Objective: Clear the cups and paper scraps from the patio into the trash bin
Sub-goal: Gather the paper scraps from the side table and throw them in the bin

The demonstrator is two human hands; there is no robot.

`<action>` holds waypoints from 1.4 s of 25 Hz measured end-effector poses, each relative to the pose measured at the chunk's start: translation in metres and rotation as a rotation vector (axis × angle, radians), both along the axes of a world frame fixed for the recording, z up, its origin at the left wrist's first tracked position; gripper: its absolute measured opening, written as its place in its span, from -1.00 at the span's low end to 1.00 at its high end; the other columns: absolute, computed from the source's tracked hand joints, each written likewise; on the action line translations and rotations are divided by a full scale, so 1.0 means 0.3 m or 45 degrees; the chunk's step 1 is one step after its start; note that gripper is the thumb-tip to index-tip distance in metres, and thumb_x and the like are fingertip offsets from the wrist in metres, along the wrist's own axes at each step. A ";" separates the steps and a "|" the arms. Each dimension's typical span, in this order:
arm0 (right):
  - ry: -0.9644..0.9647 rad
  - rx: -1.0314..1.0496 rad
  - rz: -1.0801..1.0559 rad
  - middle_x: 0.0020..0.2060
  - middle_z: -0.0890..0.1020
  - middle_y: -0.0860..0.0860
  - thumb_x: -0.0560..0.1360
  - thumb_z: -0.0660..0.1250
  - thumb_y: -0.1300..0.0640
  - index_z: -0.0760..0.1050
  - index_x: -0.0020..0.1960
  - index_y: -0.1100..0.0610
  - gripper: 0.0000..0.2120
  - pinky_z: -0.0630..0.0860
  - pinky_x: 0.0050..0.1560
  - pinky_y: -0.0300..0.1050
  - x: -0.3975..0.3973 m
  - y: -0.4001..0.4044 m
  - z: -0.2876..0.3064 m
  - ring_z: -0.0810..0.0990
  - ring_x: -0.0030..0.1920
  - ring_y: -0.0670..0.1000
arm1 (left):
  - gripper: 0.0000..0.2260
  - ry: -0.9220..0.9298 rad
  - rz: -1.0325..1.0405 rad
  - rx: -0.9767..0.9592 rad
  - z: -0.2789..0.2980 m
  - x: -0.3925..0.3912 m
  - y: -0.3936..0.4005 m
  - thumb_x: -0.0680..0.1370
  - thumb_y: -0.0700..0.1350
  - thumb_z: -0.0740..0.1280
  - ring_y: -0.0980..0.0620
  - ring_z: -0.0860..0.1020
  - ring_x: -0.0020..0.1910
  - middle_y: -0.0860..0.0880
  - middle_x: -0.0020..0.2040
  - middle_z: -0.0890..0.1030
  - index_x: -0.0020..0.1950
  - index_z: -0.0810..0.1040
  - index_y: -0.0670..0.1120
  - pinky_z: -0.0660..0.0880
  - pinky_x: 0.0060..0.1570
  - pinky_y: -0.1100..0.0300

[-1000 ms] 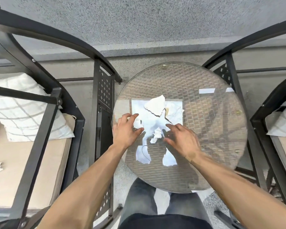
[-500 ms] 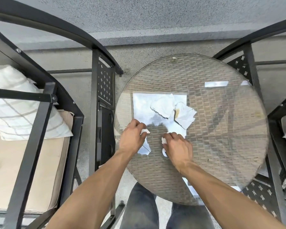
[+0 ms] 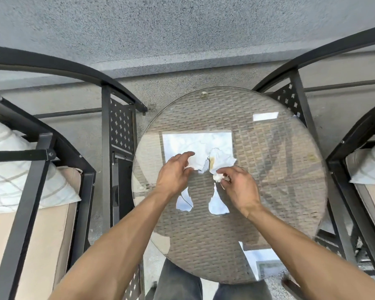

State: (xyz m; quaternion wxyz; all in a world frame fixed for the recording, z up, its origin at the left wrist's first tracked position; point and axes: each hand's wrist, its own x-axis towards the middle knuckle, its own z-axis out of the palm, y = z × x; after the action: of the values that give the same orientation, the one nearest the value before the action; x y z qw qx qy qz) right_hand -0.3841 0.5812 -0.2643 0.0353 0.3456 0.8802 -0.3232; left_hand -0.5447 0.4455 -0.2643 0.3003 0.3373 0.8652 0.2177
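Two torn white paper scraps lie side by side on the round glass-topped wicker table [image 3: 268, 191]. The left scrap [image 3: 197, 162] is plain white; the right scrap [image 3: 222, 158] has a brown stain on its left edge. My left hand [image 3: 174, 173] hovers over the left scrap's near edge with its fingers spread, and a small bit of white paper shows under its fingertips. My right hand [image 3: 239, 185] pinches a small crumpled paper bit [image 3: 218, 177] just below the stained scrap. No cups or trash bin are in view.
Black metal patio chairs flank the table: the left chair [image 3: 105, 148] with a tan cushion and a white plaid pillow [image 3: 15, 176], the right chair [image 3: 342, 169] with another pillow [image 3: 368, 165]. A grey stucco wall [image 3: 182, 29] stands behind. The glass reflects bright sky patches.
Both hands closed on small bits near the table's middle, then moved forward to the two larger scraps. My left hand has opened its fingers; the right still pinches its crumpled bit.
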 end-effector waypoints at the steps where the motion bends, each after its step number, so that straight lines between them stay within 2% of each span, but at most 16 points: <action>1: -0.029 0.027 0.025 0.00 0.60 -0.07 0.46 0.38 0.20 0.58 0.11 -0.04 -0.74 0.48 0.01 -0.12 -0.016 0.032 0.005 0.50 0.07 -0.01 | -0.54 -0.006 -0.026 -0.037 -0.002 -0.015 0.035 0.58 -0.11 0.30 -0.03 0.52 0.08 -0.07 0.09 0.55 0.46 0.30 0.06 0.49 0.09 0.03; 3: -0.127 0.078 0.121 0.08 0.54 -0.09 0.47 0.38 0.16 0.59 0.08 -0.04 -0.79 0.47 0.07 -0.06 -0.050 0.084 0.011 0.44 0.14 0.00 | -0.45 0.012 -0.071 -0.146 -0.019 -0.044 0.090 0.58 -0.13 0.29 -0.08 0.52 0.09 -0.10 0.11 0.54 0.53 0.17 0.06 0.50 0.08 0.01; 5: -0.227 0.114 0.268 0.27 0.44 -0.11 0.48 0.37 0.16 0.58 0.10 -0.03 -0.78 0.41 0.19 0.00 -0.080 0.108 0.006 0.34 0.25 0.01 | -0.42 0.051 -0.132 -0.267 -0.045 -0.056 0.116 0.57 -0.18 0.28 -0.12 0.52 0.11 -0.12 0.14 0.53 0.54 0.14 0.03 0.52 0.08 -0.03; 7: -0.293 0.128 0.382 0.41 0.32 -0.14 0.48 0.33 0.20 0.56 0.13 -0.03 -0.74 0.33 0.27 0.01 -0.102 0.103 -0.011 0.25 0.34 0.01 | -0.44 0.100 -0.187 -0.340 -0.065 -0.056 0.121 0.56 -0.21 0.29 -0.14 0.53 0.13 -0.13 0.15 0.53 0.52 0.20 -0.01 0.54 0.09 -0.04; 9: -0.314 0.137 0.420 0.43 0.30 -0.15 0.48 0.29 0.26 0.54 0.17 -0.03 -0.68 0.31 0.26 -0.03 -0.113 0.085 -0.032 0.25 0.34 0.00 | -0.51 0.144 -0.195 -0.316 -0.082 -0.052 0.117 0.54 -0.22 0.30 -0.14 0.54 0.12 -0.13 0.16 0.54 0.46 0.30 -0.05 0.55 0.08 -0.03; 14: -0.262 0.240 0.347 0.18 0.52 -0.12 0.44 0.28 0.37 0.51 0.18 -0.03 -0.58 0.43 0.02 -0.17 -0.108 0.051 -0.085 0.45 0.13 -0.01 | -0.74 0.213 -0.129 -0.236 -0.096 -0.054 0.118 0.52 -0.25 0.30 -0.13 0.56 0.02 -0.08 0.06 0.56 0.20 0.52 -0.08 0.55 -0.04 0.02; 17: -0.251 0.176 0.254 0.07 0.57 -0.08 0.45 0.30 0.33 0.52 0.17 -0.04 -0.61 0.51 -0.01 -0.09 -0.103 0.039 -0.100 0.55 0.05 0.02 | -0.76 0.249 -0.096 -0.239 -0.093 -0.047 0.124 0.53 -0.26 0.30 -0.11 0.53 0.01 -0.07 0.04 0.52 0.18 0.55 -0.09 0.53 -0.06 0.04; 20: -0.210 0.097 0.170 -0.01 0.59 -0.05 0.47 0.30 0.27 0.52 0.12 -0.05 -0.69 0.53 -0.08 -0.08 -0.090 0.031 -0.082 0.60 -0.08 0.04 | -0.76 0.358 -0.133 -0.227 -0.080 -0.032 0.105 0.50 -0.26 0.32 -0.06 0.42 0.08 -0.05 0.09 0.42 0.15 0.53 -0.09 0.44 0.03 0.07; 23: -0.082 0.079 0.126 -0.08 0.58 -0.05 0.44 0.33 0.24 0.43 0.12 -0.08 -0.67 0.54 -0.13 -0.08 -0.077 0.019 -0.032 0.58 -0.13 0.02 | -0.80 0.371 -0.096 -0.145 -0.036 -0.025 0.069 0.54 -0.21 0.24 -0.06 0.41 0.08 -0.04 0.16 0.41 0.15 0.46 -0.09 0.44 0.06 0.03; 26: 0.104 0.085 0.102 -0.08 0.55 -0.10 0.42 0.37 0.24 0.35 0.23 -0.08 -0.54 0.48 -0.07 -0.19 -0.082 0.007 0.058 0.52 -0.11 -0.08 | -0.89 0.346 -0.039 -0.037 0.042 -0.016 0.017 0.59 -0.17 0.15 -0.04 0.47 -0.07 -0.03 0.01 0.50 0.10 0.37 -0.05 0.47 -0.11 0.05; 28: 0.194 0.089 0.104 -0.08 0.49 -0.14 0.41 0.39 0.23 0.35 0.28 -0.06 -0.50 0.40 -0.06 -0.26 -0.091 0.008 0.130 0.48 -0.09 -0.12 | -0.88 0.329 0.024 0.039 0.103 -0.009 -0.020 0.60 -0.18 0.15 -0.02 0.48 -0.13 -0.02 -0.01 0.50 0.11 0.35 -0.03 0.46 -0.17 0.07; 32: 0.274 0.197 0.217 -0.08 0.59 -0.04 0.37 0.40 0.20 0.52 0.14 0.00 -0.66 0.46 -0.05 -0.11 -0.095 0.020 0.281 0.53 -0.04 0.03 | -0.82 0.326 0.157 0.196 0.245 0.021 -0.102 0.59 -0.18 0.22 -0.01 0.50 -0.05 0.02 0.08 0.51 0.16 0.39 0.01 0.42 -0.11 0.10; 35: 0.405 0.295 0.359 -0.15 0.55 -0.09 0.34 0.45 0.16 0.53 0.04 -0.02 -0.71 0.34 -0.13 -0.13 -0.079 0.007 0.375 0.48 -0.09 0.00 | -0.76 0.408 0.267 0.323 0.353 0.081 -0.171 0.58 -0.13 0.26 0.01 0.51 0.09 0.05 0.13 0.55 0.22 0.43 0.10 0.47 0.00 0.10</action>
State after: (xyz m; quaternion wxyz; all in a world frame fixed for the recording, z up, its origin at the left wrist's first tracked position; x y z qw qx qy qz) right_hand -0.4076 0.5834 -0.1519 -0.0990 0.1656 0.9455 -0.2624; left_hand -0.5202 0.3941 -0.1585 0.0902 0.3108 0.8979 0.2985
